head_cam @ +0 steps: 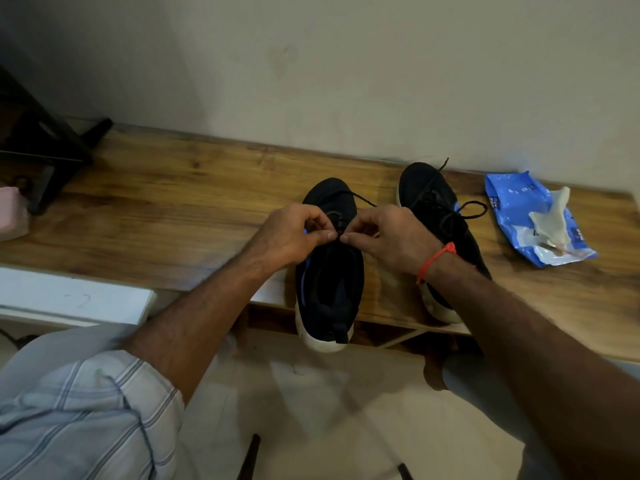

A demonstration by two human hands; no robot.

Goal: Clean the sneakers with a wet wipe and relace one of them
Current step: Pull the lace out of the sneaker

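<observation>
Two black sneakers on the bench [173, 202]; relacing step in hand. Left hand [291, 237] and right hand [388, 237] each hold a pinching grip on the lace [362, 198] over the near sneaker [329, 271]. Next move likely calls for threading an eyelet. Other sneaker [429, 199] beside; wipe pack [512, 216] apart.

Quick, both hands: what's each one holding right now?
Left hand: pinching the black lace over the near sneaker.
Right hand: pinching the same lace.
</observation>
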